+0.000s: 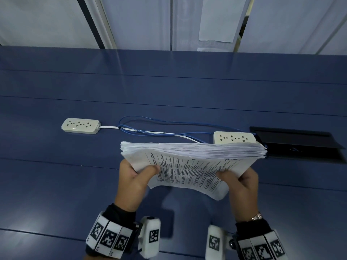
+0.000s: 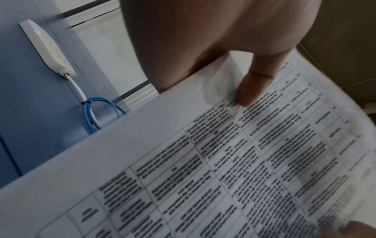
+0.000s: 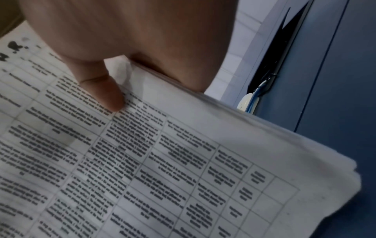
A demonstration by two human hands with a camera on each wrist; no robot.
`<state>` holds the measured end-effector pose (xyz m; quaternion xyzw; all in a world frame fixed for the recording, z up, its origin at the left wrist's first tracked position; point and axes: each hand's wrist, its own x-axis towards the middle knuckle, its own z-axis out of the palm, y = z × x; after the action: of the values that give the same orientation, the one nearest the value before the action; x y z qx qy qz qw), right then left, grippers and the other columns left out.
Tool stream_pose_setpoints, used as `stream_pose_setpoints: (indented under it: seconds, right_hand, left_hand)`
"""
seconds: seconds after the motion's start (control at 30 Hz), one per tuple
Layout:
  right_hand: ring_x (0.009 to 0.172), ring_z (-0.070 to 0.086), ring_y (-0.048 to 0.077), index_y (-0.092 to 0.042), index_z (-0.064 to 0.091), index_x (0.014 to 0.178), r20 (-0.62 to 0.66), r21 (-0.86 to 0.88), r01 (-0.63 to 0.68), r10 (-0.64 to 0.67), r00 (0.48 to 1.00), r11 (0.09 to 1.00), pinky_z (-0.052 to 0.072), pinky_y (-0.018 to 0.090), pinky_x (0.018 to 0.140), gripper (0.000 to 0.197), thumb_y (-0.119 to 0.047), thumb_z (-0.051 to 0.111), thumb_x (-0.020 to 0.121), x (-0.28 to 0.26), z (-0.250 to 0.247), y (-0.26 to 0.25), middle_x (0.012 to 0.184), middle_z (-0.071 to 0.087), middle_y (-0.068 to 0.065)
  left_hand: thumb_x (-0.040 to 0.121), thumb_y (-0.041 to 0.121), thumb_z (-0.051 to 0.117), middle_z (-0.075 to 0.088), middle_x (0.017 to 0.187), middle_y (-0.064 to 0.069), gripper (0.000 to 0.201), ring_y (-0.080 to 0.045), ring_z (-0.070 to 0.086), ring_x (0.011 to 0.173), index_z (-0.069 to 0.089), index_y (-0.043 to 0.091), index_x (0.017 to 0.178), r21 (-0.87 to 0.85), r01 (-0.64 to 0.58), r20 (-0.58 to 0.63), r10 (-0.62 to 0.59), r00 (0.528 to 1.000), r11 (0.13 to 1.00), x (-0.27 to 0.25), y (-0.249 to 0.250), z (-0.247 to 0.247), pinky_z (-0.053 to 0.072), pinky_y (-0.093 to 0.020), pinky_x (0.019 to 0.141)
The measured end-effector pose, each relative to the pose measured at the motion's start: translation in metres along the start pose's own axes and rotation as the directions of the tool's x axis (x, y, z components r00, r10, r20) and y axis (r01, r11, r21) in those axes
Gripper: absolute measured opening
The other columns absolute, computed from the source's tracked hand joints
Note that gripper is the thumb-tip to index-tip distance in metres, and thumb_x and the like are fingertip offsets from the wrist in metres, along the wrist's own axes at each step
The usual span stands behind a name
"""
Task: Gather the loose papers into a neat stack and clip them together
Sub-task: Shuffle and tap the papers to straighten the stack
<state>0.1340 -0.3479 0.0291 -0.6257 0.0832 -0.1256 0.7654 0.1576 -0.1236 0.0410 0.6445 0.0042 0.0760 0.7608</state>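
One thick stack of papers (image 1: 189, 162) is being held off the blue table (image 1: 56, 184) by two hands, one at each short end. The sheets can't be counted; the far edges are fanned and uneven, not squared up. The top sheet is printed with a table of text and is being bowed upward in the middle.

The left hand (image 1: 134, 182) is grasping the stack's left end: the thumb (image 2: 251, 90) is being pressed on the top sheet, and the fingers are hidden beneath the paper. The right hand (image 1: 239, 182) is grasping the right end in the same way, its thumb (image 3: 105, 95) lying on the print and its fingers hidden under the stack.

Each wrist is wrapped in one band of black-and-white markers, with one white camera block at each. One watch (image 1: 256, 216) is being worn on the right wrist.

Beyond the hands, two white power strips are lying on the table: one (image 1: 80, 125) past the left hand, one (image 1: 234, 137) just behind the stack's right end. Between them one white cord and a loop of blue cable (image 1: 150, 128) are tied together. Past the right hand, one black cable hatch (image 1: 300, 145) is standing open in the tabletop.
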Motion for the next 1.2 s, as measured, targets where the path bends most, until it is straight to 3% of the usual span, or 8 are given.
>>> stream_pose_setpoints:
  seconds: [0.13,0.4,0.57,0.7,0.83,1.03,1.1,1.2]
  right_hand:
    - [0.066,0.067,0.007,-0.013,0.073,0.067,0.008,-0.006,-0.014,0.014,1.0,1.0,0.053,0.02,0.06,0.024,0.006,0.059,0.066,-0.002,-0.001,0.005,0.066,0.072,-0.007]
    - [0.063,0.065,0.004,-0.018,0.074,0.065,-0.031,0.02,0.031,-0.03,0.999,0.999,0.052,0.02,0.058,0.03,0.007,0.056,0.066,-0.003,0.004,0.009,0.063,0.07,-0.01]
    - [0.065,0.067,0.004,-0.024,0.076,0.064,-0.019,0.015,-0.021,0.021,1.0,1.0,0.053,0.02,0.059,0.035,0.004,0.056,0.066,-0.004,0.003,0.015,0.065,0.072,-0.011]
    - [0.064,0.066,0.004,-0.019,0.075,0.065,-0.018,0.032,-0.011,0.012,1.0,0.999,0.052,0.019,0.058,0.035,0.011,0.057,0.067,-0.002,-0.001,0.017,0.064,0.071,-0.01]
    - [0.063,0.065,0.006,-0.01,0.071,0.07,-0.024,0.032,-0.087,0.088,0.996,0.996,0.052,0.02,0.055,0.03,0.016,0.056,0.072,-0.004,-0.002,0.025,0.065,0.071,-0.008]
    - [0.063,0.065,0.003,-0.004,0.065,0.075,-0.019,-0.008,-0.064,0.063,0.998,0.998,0.051,0.019,0.056,0.019,0.011,0.056,0.068,-0.005,-0.003,0.03,0.065,0.07,-0.012]
    - [0.064,0.065,0.002,-0.005,0.065,0.075,-0.01,-0.013,-0.062,0.062,0.998,0.998,0.051,0.018,0.056,0.022,0.013,0.056,0.069,-0.006,-0.002,0.029,0.065,0.071,-0.012]
    - [0.068,0.067,0.004,-0.004,0.066,0.081,0.003,-0.021,-0.051,0.051,0.999,0.998,0.053,0.02,0.059,0.024,0.017,0.057,0.072,-0.005,-0.004,0.029,0.07,0.073,-0.01]
  left_hand:
    - [0.06,0.02,0.074,0.067,0.08,-0.016,0.049,-0.019,0.067,0.074,0.059,-0.02,0.085,0.028,0.043,-0.038,-0.042,0.998,0.999,-0.001,-0.008,-0.005,0.056,-0.03,0.071]
    - [0.065,0.009,0.073,0.069,0.07,-0.002,0.017,-0.013,0.066,0.068,0.064,-0.006,0.066,0.1,0.01,0.021,-0.012,1.0,0.995,-0.005,-0.01,-0.007,0.056,-0.025,0.068]
    - [0.061,0.019,0.074,0.074,0.08,-0.01,0.035,-0.016,0.07,0.076,0.07,-0.008,0.083,0.124,0.034,-0.041,-0.029,0.999,0.992,-0.003,-0.02,-0.01,0.057,-0.03,0.074]
    - [0.068,-0.002,0.069,0.074,0.071,0.009,0.008,-0.002,0.068,0.07,0.069,-0.004,0.076,0.171,0.024,-0.004,-0.023,1.0,0.985,-0.003,-0.021,-0.007,0.055,-0.021,0.072]
    - [0.068,-0.005,0.065,0.078,0.079,0.005,0.019,-0.009,0.072,0.076,0.073,0.003,0.083,0.207,0.052,0.026,-0.059,0.998,0.977,-0.003,-0.026,-0.007,0.058,-0.027,0.075]
    - [0.066,0.009,0.071,0.059,0.069,-0.012,0.032,-0.023,0.056,0.069,0.056,-0.019,0.068,0.151,0.053,0.032,-0.058,0.998,0.987,-0.005,-0.039,-0.01,0.048,-0.037,0.067]
    - [0.068,0.0,0.07,0.069,0.068,-0.006,0.008,-0.019,0.066,0.068,0.066,-0.007,0.069,0.173,0.061,0.037,-0.069,0.997,0.983,-0.004,-0.034,-0.009,0.055,-0.031,0.068]
    - [0.067,-0.001,0.073,0.073,0.067,0.004,0.009,-0.01,0.068,0.065,0.074,0.008,0.066,0.185,0.057,0.07,-0.071,0.995,0.981,-0.005,-0.032,-0.011,0.056,-0.028,0.066]
